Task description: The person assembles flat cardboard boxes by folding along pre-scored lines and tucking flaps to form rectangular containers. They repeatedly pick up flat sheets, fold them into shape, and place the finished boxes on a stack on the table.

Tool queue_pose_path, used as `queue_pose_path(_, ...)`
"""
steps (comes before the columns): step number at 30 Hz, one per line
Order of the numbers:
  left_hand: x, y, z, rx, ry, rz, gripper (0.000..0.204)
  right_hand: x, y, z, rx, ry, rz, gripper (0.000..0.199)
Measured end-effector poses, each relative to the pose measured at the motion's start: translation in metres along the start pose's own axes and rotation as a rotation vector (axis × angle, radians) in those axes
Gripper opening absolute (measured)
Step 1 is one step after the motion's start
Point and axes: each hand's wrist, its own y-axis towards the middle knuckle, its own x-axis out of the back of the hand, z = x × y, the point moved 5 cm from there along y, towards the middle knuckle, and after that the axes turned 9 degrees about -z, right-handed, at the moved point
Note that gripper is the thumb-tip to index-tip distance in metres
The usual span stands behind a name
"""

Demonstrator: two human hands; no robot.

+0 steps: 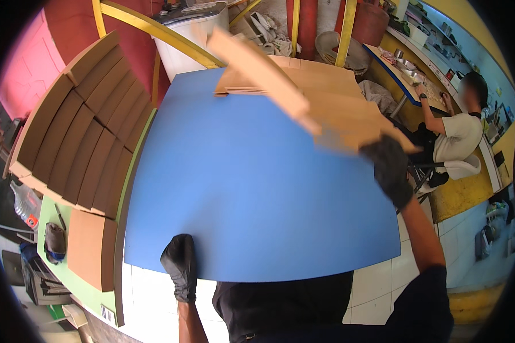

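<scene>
1. On the green tabletop (86, 288), stacked cardboard boxes (74, 151) fill the far part, close against its right edge. A single box (90, 248) lies nearer, toward the near end, with a dark pouch (55, 243) beside it by the left edge.
2. The left hand (180, 263), in a black glove, is at the near edge of the blue tabletop (252, 188), inward from the near left corner. Its fingers are curled in like a fist; what they may enclose is hidden.
3. From this hand, open blue surface runs along the left edge and across the middle, giving wide room to move.
4. A cardboard piece (260, 71), blurred, slants over the far edge, its lower end pointing toward the right edge. Whether it touches anything beneath is unclear.
5. Flat cardboard sheets (337, 94) cover the far right corner and much of the far edge, leaving little room there.
6. The right hand (389, 166), also gloved, is at the right edge, against the sheets in view; I cannot tell whether it grips one.
7. Beyond the right edge, a co-worker (458, 134) sits at another tabletop.
</scene>
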Motion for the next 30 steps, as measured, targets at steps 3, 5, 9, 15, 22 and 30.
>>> queue_pose_path(3,-0.001,0.0,-0.004,0.025,-0.011,0.0,0.009,0.053,-0.053,0.053,-0.069,0.108,0.449,0.034)
queue_pose_path(5,0.0,0.0,-0.004,0.054,-0.106,-0.033,0.01,0.085,-0.095,0.048,-0.414,0.198,0.464,0.04)
queue_pose_path(9,0.003,-0.001,0.006,0.209,-0.246,-0.09,0.013,0.117,-0.198,-0.017,-0.842,-0.086,0.346,0.065)
queue_pose_path(15,0.008,0.001,0.004,0.045,-0.17,-0.174,0.016,0.097,-0.339,-0.078,-1.532,0.419,0.745,0.073)
queue_pose_path(22,0.008,0.027,-0.05,0.012,-0.191,0.031,0.03,0.077,-0.255,-0.117,-0.619,-0.092,0.401,0.065)
queue_pose_path(30,-0.009,0.044,-0.261,-0.519,-0.393,0.322,0.085,0.165,0.024,-0.045,-0.562,0.137,-0.124,0.029)
